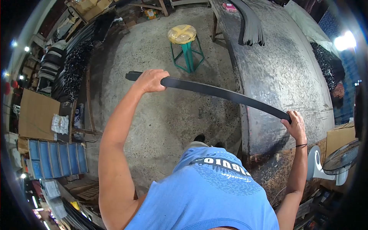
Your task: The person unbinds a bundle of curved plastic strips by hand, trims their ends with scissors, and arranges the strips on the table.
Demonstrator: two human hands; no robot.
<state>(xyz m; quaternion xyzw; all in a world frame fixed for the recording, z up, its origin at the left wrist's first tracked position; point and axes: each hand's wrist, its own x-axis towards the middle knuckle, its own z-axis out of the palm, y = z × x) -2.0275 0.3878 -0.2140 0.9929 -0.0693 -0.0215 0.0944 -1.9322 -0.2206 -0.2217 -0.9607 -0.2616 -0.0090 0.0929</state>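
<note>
near the worktop (pixel 283 76), left grip (pixel 153 80) and right grip (pixel 296 125) clasp a black strip (pixel 214 91) toward its ends, best supported evenly.

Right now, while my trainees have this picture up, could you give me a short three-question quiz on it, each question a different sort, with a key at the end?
1. Multiple choice: What does the left hand hold together with the right hand?
A) a cardboard box
B) a long black strip
C) a fan

2. True or false: A dark band circles the wrist of the right hand.

3. Fill in the colour: The stool on the floor has ______ legs.

Key:
1. B
2. True
3. green
</note>
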